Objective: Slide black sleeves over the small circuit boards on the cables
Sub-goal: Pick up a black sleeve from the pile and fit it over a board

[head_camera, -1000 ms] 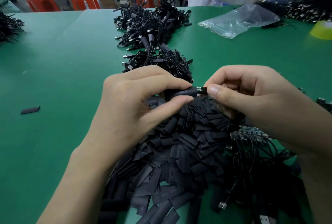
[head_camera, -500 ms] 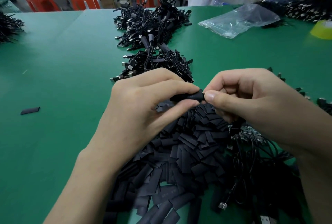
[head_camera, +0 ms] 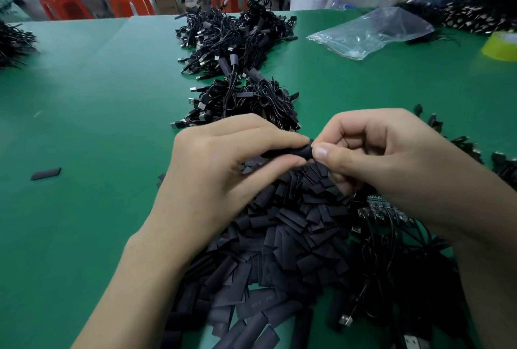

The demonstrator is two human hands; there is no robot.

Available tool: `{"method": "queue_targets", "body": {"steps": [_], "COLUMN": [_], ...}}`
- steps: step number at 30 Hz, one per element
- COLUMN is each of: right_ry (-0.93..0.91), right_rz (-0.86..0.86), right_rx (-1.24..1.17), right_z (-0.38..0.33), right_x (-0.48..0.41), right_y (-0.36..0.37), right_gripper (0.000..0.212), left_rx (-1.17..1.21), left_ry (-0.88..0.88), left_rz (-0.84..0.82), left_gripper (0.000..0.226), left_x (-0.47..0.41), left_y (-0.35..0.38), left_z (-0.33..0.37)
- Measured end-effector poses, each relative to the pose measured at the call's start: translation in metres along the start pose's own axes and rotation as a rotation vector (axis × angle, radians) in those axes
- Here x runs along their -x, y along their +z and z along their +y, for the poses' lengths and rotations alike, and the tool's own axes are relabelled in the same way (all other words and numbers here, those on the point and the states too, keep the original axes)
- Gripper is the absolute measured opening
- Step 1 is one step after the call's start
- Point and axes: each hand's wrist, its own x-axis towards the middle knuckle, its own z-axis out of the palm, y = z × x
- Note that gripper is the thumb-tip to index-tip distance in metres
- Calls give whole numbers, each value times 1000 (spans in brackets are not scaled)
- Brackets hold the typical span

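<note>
Left hand [head_camera: 223,169] and right hand [head_camera: 386,161] closer together, both pinching black sleeve [head_camera: 296,151]

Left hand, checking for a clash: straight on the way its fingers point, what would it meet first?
Likely the right hand: its thumb sits at the end of the sleeve the left hand pinches.

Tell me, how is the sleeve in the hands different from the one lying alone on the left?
The held sleeve looks rounded; the lone sleeve lies flat. The left hand and right hand pinch the held sleeve; nothing touches the lone sleeve. Both are black.
</note>
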Motion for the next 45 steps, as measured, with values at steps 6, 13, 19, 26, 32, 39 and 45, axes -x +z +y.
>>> {"method": "queue_targets", "body": {"steps": [6,13,19,26,32,39,45], "right_ry": [34,2,-31,-97,-137,-86,-70], "right_rz": [59,91,102,110,141,226,329], "right_rx": [-158,-218,-194,-23,91,-242,-323], "right_z": [-1,1,2,3,5,5,9], "right_x": [0,0,-1,-1,-2,-6,-9], "right_y": [1,9,10,11,14,22,28], "right_gripper": [24,18,18,10,7,6,7], "left_rx": [130,329,559,622,718,885,751], "left_ry": [-246,-389,-447,-462,-488,-640,-657], "left_rz": [262,359,310,245,199,-46,-382], "left_gripper": [34,30,36,47,48,61,24], "left_x": [1,2,2,1,0,3,13], "left_y": [11,22,25,25,23,22,28], "left_z": [-1,3,1,-2,-3,-12,-17]}}
